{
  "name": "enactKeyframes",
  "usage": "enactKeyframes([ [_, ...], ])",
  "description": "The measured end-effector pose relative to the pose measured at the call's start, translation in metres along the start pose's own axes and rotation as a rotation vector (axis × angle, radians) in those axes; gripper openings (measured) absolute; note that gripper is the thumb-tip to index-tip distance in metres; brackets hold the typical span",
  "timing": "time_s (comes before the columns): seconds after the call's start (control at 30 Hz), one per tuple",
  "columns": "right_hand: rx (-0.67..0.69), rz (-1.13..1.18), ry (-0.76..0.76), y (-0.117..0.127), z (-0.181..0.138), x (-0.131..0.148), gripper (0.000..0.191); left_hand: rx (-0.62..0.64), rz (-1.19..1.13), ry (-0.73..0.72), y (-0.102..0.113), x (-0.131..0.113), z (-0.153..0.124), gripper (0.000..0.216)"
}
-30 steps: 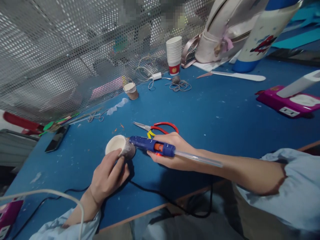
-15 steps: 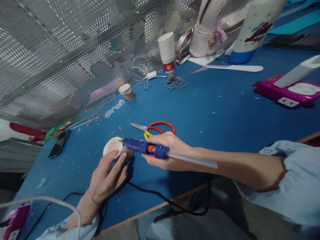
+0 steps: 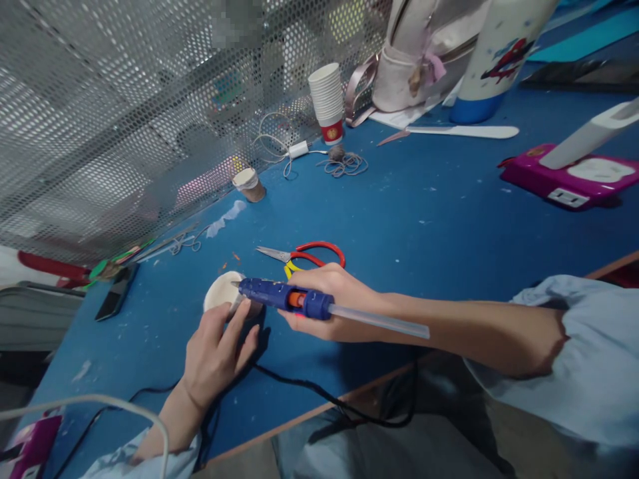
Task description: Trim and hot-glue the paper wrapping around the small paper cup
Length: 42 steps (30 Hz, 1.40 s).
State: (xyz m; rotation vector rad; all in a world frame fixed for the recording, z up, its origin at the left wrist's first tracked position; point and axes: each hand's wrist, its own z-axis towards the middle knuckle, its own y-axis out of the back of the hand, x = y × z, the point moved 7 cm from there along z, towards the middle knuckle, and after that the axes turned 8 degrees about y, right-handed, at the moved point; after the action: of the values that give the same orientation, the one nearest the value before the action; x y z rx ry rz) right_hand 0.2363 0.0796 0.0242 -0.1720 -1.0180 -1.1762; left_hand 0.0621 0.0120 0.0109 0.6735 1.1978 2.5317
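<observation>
My right hand (image 3: 324, 293) is wrapped round a blue hot glue gun (image 3: 269, 293), with a clear glue stick (image 3: 379, 320) jutting from its back end. The gun's nozzle points left, at the top of a white round-topped, cup-like piece (image 3: 222, 291). It cannot be told whether the tip touches that surface. My left hand (image 3: 214, 352) rests its fingers on the near rim of this piece, steadying it on the table. Red-and-yellow-handled scissors (image 3: 319, 253) lie just beyond my right hand, partly hidden by it.
A blue table (image 3: 389, 219) meets a perforated metal screen (image 3: 150, 113) behind. Along the back stand a small cup (image 3: 251, 186), stacked paper cups (image 3: 327, 100), a bag (image 3: 404, 80) and a bottle (image 3: 494, 66). A magenta power strip (image 3: 574, 179) sits right; a black cord (image 3: 309, 384) runs along the front.
The view has shifted slightly. The glue gun's nozzle now reaches a little farther over the white top. My left fingers stay on the piece.
</observation>
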Motion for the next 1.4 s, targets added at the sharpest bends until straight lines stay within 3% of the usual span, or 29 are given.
enactKeyframes([
  [0.2, 0.003, -0.015, -0.001, 0.000, 0.000, 0.000, 0.017, 0.072, -0.123, 0.193, 0.002, 0.002, 0.000, 0.039],
  [0.43, 0.008, -0.025, 0.013, 0.000, 0.000, -0.001, 0.016, 0.150, -0.170, 0.354, -0.002, 0.000, 0.001, 0.031],
  [0.63, -0.009, -0.034, 0.037, 0.000, 0.000, -0.001, 0.017, 0.132, -0.104, 0.242, -0.001, -0.005, 0.003, 0.028],
  [0.83, -0.008, -0.056, 0.039, 0.001, 0.000, 0.000, 0.017, 0.066, -0.206, 0.210, 0.018, -0.005, 0.003, 0.042],
  [0.97, 0.001, -0.046, 0.023, 0.000, -0.001, -0.001, 0.015, 0.020, -0.076, 0.086, 0.026, 0.000, -0.004, 0.047],
  [1.17, -0.009, -0.042, 0.020, -0.001, -0.001, -0.002, 0.015, 0.018, 0.074, -0.111, 0.017, 0.014, -0.008, 0.046],
  [1.4, -0.024, -0.031, 0.013, 0.000, -0.001, -0.003, 0.015, 0.000, 0.071, -0.134, 0.002, 0.018, -0.010, 0.043],
])
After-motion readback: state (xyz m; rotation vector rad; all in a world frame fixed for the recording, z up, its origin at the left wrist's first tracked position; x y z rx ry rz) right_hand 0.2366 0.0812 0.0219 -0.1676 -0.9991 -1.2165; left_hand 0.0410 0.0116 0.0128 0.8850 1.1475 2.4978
